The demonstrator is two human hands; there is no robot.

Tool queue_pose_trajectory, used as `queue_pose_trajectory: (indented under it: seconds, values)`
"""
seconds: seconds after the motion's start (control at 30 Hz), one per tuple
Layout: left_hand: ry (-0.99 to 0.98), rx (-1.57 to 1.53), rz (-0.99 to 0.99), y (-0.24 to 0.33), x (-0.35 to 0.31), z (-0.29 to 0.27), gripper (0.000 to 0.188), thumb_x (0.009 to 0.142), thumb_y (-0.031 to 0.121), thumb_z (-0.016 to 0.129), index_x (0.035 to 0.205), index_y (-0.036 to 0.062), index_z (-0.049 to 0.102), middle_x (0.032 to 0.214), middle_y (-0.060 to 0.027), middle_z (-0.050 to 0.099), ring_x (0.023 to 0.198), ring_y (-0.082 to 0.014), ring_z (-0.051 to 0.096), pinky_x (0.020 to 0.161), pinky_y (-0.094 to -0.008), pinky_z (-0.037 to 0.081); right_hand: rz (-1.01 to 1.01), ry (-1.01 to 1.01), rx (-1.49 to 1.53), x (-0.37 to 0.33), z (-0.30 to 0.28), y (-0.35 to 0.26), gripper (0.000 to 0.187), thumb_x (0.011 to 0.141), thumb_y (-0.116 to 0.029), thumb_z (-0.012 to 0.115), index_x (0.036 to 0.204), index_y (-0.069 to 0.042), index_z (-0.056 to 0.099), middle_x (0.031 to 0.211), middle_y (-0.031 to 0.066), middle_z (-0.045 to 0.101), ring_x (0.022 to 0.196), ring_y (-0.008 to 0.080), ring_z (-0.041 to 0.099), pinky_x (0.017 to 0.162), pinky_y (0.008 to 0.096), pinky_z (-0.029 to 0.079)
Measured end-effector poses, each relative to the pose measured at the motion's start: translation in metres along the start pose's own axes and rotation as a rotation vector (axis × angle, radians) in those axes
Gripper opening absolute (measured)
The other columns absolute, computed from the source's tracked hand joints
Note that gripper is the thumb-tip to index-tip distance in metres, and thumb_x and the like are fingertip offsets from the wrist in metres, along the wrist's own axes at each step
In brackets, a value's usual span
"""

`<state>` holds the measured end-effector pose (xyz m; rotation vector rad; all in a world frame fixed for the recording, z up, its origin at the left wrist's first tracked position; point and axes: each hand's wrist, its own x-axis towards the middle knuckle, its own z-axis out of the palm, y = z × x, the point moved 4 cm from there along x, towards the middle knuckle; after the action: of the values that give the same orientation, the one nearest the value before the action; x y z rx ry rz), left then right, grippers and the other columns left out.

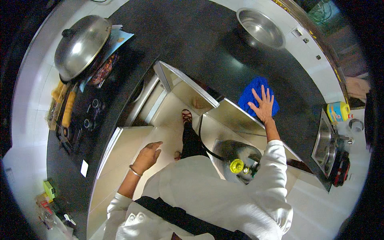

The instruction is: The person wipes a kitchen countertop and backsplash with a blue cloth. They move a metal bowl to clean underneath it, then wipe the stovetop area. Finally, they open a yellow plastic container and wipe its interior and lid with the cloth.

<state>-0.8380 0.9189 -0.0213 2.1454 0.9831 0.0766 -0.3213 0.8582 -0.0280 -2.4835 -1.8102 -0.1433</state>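
My right hand (pixel 264 107) lies flat on a crumpled blue cloth (pixel 247 94), its fingers spread. The cloth rests on the dark countertop (pixel 188 36). My left hand (pixel 147 157), with a bracelet at the wrist, hangs in the air over the floor beside an open cabinet door (pixel 122 150). Its fingers are loosely bent and nothing shows in them.
Open cabinet doors (pixel 188 82) jut out in front of me. A gas cylinder (pixel 228 149) with a yellow regulator (pixel 237 166) stands below. Left: a domed lid (pixel 83 46) and stove (pixel 90 114). Far right: a steel basin (pixel 262 29), sink (pixel 323 146) and yellow bottle (pixel 338 111).
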Motion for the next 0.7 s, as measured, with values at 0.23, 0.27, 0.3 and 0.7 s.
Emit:
queue_pose_trajectory:
  seconds: [0.23, 0.27, 0.3, 0.7]
  values:
    - [-0.169, -0.031, 0.171, 0.028, 0.14, -0.002, 0.034, 0.086, 0.007, 0.053, 0.12, 0.0067, 0.05, 0.116, -0.0165, 0.053, 0.102, -0.032, 0.056, 0.085, -0.0381, 0.049, -0.339, -0.058, 0.155, 0.101, 0.006, -0.116, 0.059, 0.08, -0.058, 0.052, 0.132, -0.031, 0.047, 0.15, 0.0128, 0.019, 0.136, 0.0421, 0.011, 0.105, 0.0625, 0.005]
    - [-0.17, -0.035, 0.213, 0.038, 0.161, -0.007, 0.034, 0.086, 0.007, 0.053, 0.119, 0.0067, 0.05, 0.115, -0.0163, 0.053, 0.102, -0.0316, 0.056, 0.085, -0.0377, 0.049, -0.365, -0.037, 0.163, 0.124, 0.009, -0.14, 0.057, 0.081, -0.056, 0.052, 0.132, -0.03, 0.048, 0.149, 0.0136, 0.021, 0.136, 0.0422, 0.013, 0.105, 0.0615, 0.006]
    - [-0.115, -0.05, 0.316, 0.046, 0.18, -0.015, 0.033, 0.086, 0.007, 0.054, 0.118, 0.0067, 0.05, 0.113, -0.016, 0.054, 0.101, -0.0315, 0.056, 0.083, -0.0376, 0.05, -0.385, -0.022, 0.192, 0.147, 0.012, -0.165, 0.055, 0.082, -0.055, 0.052, 0.131, -0.03, 0.049, 0.148, 0.0142, 0.023, 0.135, 0.0436, 0.014, 0.104, 0.0633, 0.006]
    - [-0.265, 0.073, 0.355, 0.037, 0.303, -0.036, 0.03, 0.085, 0.006, 0.051, 0.115, 0.0053, 0.053, 0.098, -0.0158, 0.059, 0.089, -0.0328, 0.059, 0.077, -0.0395, 0.05, -0.425, 0.138, 0.477, 0.292, 0.05, -0.303, 0.042, 0.086, -0.038, 0.052, 0.125, -0.024, 0.054, 0.142, 0.0106, 0.035, 0.13, 0.0395, 0.027, 0.103, 0.0633, 0.015]
